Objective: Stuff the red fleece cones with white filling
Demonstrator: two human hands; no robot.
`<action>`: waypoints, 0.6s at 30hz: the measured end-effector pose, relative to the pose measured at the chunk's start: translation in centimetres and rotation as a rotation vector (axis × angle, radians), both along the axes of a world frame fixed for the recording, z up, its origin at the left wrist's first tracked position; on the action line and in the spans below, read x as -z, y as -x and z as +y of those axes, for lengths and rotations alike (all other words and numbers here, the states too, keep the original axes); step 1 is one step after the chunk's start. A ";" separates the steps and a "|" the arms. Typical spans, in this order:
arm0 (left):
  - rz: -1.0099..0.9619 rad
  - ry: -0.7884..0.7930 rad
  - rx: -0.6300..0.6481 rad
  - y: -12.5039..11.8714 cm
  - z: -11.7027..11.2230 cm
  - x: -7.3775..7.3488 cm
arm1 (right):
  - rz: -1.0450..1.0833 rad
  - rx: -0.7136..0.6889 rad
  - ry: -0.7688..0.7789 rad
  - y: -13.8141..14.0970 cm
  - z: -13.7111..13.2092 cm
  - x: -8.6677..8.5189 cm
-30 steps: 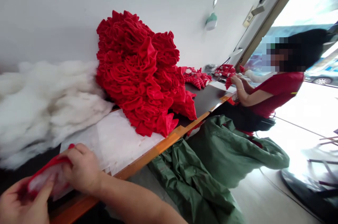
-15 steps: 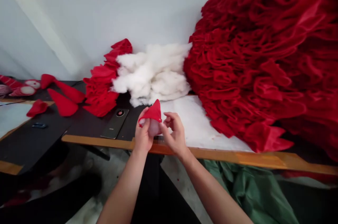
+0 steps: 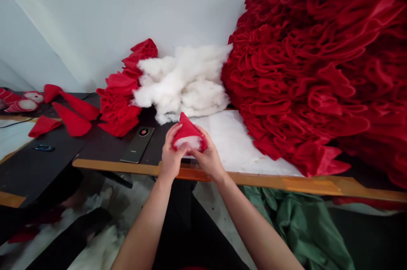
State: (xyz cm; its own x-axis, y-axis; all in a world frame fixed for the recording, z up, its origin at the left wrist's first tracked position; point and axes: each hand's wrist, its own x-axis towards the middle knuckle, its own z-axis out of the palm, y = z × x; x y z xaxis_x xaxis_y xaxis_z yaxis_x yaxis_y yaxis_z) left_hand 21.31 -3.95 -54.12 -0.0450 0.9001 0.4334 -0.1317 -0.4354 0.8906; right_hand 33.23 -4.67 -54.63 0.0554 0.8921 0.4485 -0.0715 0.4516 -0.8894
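Note:
Both my hands hold a small red felt cone (image 3: 188, 131) with white stuffing showing at its open end, just above the table's front edge. My left hand (image 3: 171, 155) grips its left side with fingers curled round it. My right hand (image 3: 208, 157) is closed on its right side, thumb pressing at the stuffed opening. A heap of white stuffing (image 3: 184, 81) lies just behind the cone, on a white sheet (image 3: 232, 143).
A huge pile of red felt cones (image 3: 318, 70) fills the right. A smaller red stack (image 3: 122, 96) sits left of the stuffing. A phone (image 3: 138, 143) lies on the black table with orange edge (image 3: 286, 182). Filled cones (image 3: 73, 119) lie far left. Green fabric (image 3: 305, 227) hangs below.
The view swung left from the co-worker to the table in front of me. My right hand, open-fingered half a second ago, has closed on the cone, which both hands now cup.

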 end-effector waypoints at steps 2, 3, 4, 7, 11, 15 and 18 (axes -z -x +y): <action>-0.012 0.011 0.086 0.4 -0.2 -0.1 | 0.015 0.068 0.010 -0.2 0.5 0.4; -0.017 0.018 0.106 0.6 -0.3 -0.2 | 0.016 0.088 0.018 -0.3 0.7 0.5; -0.014 0.021 0.110 0.8 -0.4 -0.3 | 0.006 0.107 0.019 -0.4 0.7 0.5; 0.009 0.002 0.057 1.3 -0.5 -0.7 | -0.092 0.152 -0.057 -0.6 0.3 0.1; 0.003 -0.017 -0.098 1.2 -0.5 -0.6 | -0.183 0.070 -0.107 -1.0 -0.5 -0.2; 0.131 -0.104 -0.216 0.5 -0.8 0.3 | -0.188 0.216 -0.189 -0.8 -0.4 0.0; 0.329 -0.214 -0.363 0.3 -1.0 0.8 | -0.269 0.347 -0.326 -0.4 -0.5 0.5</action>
State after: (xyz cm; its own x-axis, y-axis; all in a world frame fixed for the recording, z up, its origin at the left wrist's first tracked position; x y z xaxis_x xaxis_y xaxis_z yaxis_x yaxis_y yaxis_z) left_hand 21.00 -4.92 -54.97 -0.1684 0.7419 0.6490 0.3324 -0.5771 0.7459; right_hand 33.60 -5.21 -55.09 0.1667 0.6545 0.7375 0.3412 0.6634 -0.6659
